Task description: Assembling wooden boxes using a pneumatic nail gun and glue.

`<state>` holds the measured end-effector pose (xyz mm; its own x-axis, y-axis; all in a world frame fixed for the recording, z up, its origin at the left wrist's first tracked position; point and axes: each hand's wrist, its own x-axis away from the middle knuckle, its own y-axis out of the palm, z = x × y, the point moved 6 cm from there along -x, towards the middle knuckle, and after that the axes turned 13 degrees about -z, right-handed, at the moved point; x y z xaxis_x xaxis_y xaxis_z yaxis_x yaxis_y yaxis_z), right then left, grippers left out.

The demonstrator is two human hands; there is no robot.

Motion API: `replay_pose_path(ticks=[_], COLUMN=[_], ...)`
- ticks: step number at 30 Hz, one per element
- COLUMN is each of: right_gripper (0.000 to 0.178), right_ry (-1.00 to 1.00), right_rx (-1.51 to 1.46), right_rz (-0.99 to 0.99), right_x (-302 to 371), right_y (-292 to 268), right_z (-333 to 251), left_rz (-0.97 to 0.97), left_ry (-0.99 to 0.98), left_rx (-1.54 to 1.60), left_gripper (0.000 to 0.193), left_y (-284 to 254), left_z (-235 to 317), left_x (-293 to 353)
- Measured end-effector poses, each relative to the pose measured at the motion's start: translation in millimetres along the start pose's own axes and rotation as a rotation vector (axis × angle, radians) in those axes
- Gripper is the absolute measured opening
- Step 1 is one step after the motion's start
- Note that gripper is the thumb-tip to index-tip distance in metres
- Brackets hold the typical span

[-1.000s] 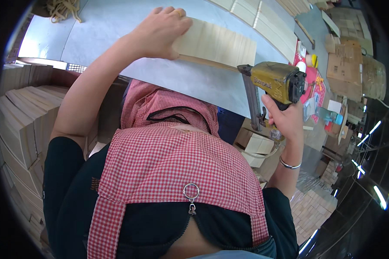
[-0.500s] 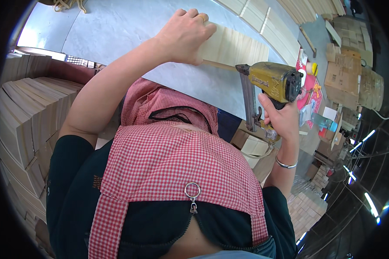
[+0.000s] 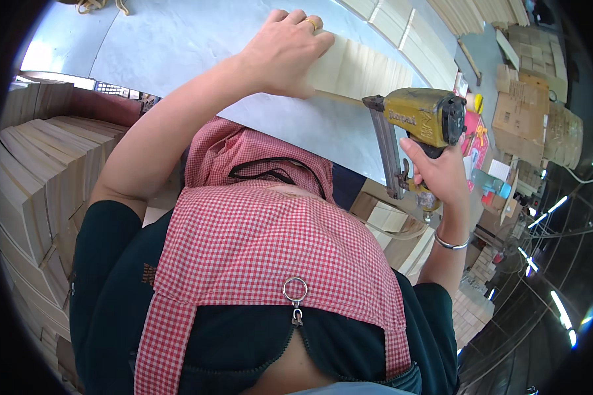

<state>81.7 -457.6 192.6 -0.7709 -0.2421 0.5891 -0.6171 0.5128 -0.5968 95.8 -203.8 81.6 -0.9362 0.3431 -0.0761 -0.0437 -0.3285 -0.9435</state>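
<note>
My right hand (image 3: 443,172) is wrapped round the handle of a yellow and black pneumatic nail gun (image 3: 418,117). The gun's nose touches or nearly touches the near edge of a pale wooden panel (image 3: 366,69), close to its right part; exact contact cannot be made out. Over the panel's left end, my left hand (image 3: 286,56) is closed, thumb on the near side and fingers bent over the far side. The panel looks like several thin boards side by side, lying on a grey-white marbled tabletop (image 3: 171,46).
Stacked pale boards (image 3: 408,33) lie along the table's far side. Tall wood stacks (image 3: 39,171) stand at my left. To the right are a cardboard box (image 3: 522,128), a yellow tape roll (image 3: 474,103) and a bottle with a blue cap (image 3: 493,184). An air hose (image 3: 402,234) trails below the gun.
The nail gun and my right hand have shifted slightly right and tilted. My left hand remains on the panel, which sits slightly further right in view.
</note>
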Motion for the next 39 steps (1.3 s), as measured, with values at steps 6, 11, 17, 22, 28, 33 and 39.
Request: replay_pose_path(ticks=[6,11,17,22,28,33,39], right_gripper=[0.026,0.031,0.029,0.03,0.029,0.028,0.027], right_ry=[-0.13,-0.122,-0.334,-0.307,-0.3,-0.119,0.102], right_rx=[0.005,0.028,-0.015,-0.015,-0.036,-0.07,-0.065], right_rz=[0.079,0.007,-0.023,-0.09,-0.072,-0.057,-0.083], right_x=[12.2,11.9,8.4,6.6,2.4,4.2,7.2], right_y=[4.2,22.6,55.8,77.4,88.7,92.9,95.8], right_z=[-6.6,-20.2,-47.9,-67.1,-70.0,-66.7,-68.8], left_rz=[-0.008,-0.051,-0.024,0.004,0.041,0.061,0.147], left_ry=[0.045,0.078,0.031,0.033,0.056,0.073,0.113], left_rx=[0.111,0.433,0.48,0.471,0.464,0.473,0.496], left_gripper=[0.055,0.062,0.064,0.064,0.065,0.066,0.069], left_y=[-22.5,1.8,2.2,5.5,8.1,9.2,10.5], left_z=[-32.4,-55.2,-54.7,-53.1,-54.3,-55.0,-56.8], left_x=[35.8,47.5,47.8,48.9,50.3,49.3,49.5])
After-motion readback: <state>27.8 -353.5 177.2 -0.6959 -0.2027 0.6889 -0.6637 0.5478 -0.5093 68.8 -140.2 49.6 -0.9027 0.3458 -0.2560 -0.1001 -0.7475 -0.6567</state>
